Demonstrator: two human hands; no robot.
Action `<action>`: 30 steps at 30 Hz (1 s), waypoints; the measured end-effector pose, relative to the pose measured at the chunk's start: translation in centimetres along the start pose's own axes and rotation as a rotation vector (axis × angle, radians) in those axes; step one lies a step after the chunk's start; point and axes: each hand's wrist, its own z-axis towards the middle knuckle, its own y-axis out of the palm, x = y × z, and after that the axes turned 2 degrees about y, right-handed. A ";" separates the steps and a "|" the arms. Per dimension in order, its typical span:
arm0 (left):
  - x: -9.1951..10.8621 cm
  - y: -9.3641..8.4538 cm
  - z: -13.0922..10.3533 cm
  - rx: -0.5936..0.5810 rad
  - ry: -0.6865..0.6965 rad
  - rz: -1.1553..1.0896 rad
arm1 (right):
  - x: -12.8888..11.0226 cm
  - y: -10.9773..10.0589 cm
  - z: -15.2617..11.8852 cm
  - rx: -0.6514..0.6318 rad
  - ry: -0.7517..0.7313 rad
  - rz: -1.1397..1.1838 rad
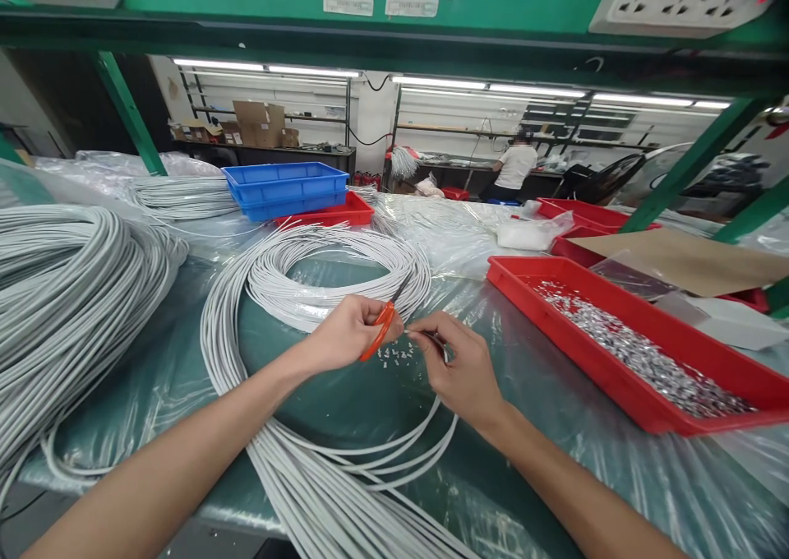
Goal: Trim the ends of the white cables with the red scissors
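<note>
My left hand (345, 330) is closed around orange-handled scissors (377, 337), whose dark blades point up and away to the right. Just to its right, my right hand (461, 370) pinches the end of a white cable (447, 436) between thumb and fingers; its tip is too small to make out fully. The two hands' fingertips nearly meet. Beneath them, small pale scraps (398, 353) lie scattered on the green table covering (333, 394). A coil of white cables (225, 329) loops around this spot, and its loose lengths run toward the front edge.
A red tray (592, 370) of small shiny metal pieces stands on the right. Another thick cable coil (80, 296) lies at left. Stacked blue trays (287, 189) sit behind. A green shelf beam (246, 4) with power sockets crosses overhead. A person (516, 168) is at a far bench.
</note>
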 end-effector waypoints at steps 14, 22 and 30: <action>-0.3 0.1 0.2 -0.013 -0.076 -0.302 | -0.5 -0.2 0.2 0.158 -0.219 -0.037; -0.8 0.2 0.6 0.062 -0.068 -0.272 | 0.3 0.0 0.4 0.096 -0.192 -0.082; -0.6 0.4 0.4 0.098 0.025 -0.077 | 0.7 0.1 0.1 0.046 0.023 0.024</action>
